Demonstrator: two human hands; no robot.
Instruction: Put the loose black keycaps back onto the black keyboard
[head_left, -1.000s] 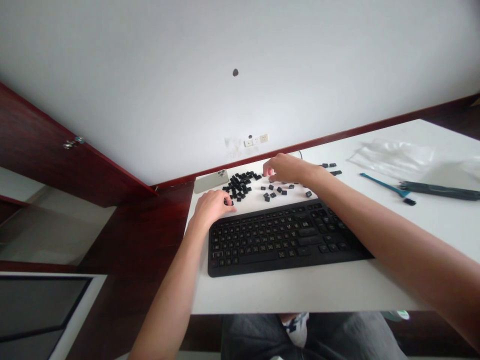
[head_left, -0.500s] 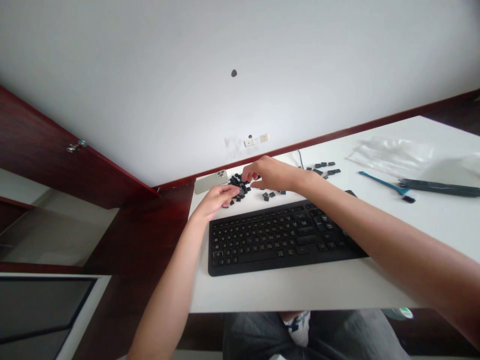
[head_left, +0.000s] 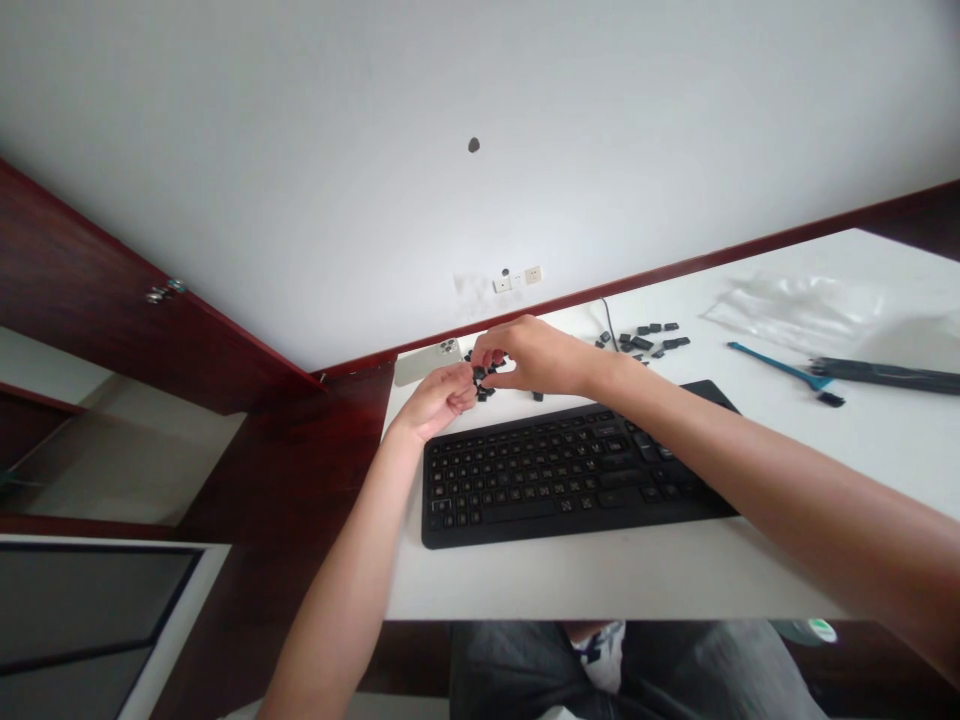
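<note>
My left hand [head_left: 444, 396] is closed in a pinch, a small black keycap [head_left: 478, 373] at its fingertips. Around the same keycap curl the thumb and fingers of my right hand [head_left: 534, 357], reaching in from the right. Loose black keycaps [head_left: 487, 392] lie on the table just beneath and behind both hands, which partly hide them. Nearer to me rests a black keyboard [head_left: 525, 510] with the keycaps off its key positions over much of the board. My right forearm covers part of its right end.
Beyond my left hand lies a phone [head_left: 420, 364]. More keycaps [head_left: 641, 343] are scattered behind my right forearm, near a cable [head_left: 609, 322]. On the right of the white table [head_left: 600, 590] are a blue brush [head_left: 780, 369], a long black item [head_left: 892, 374] and a clear plastic bag [head_left: 795, 305].
My right hand has moved left and closed in on my left fingertips, where the two hands now meet at the keycap. The view has shifted slightly.
</note>
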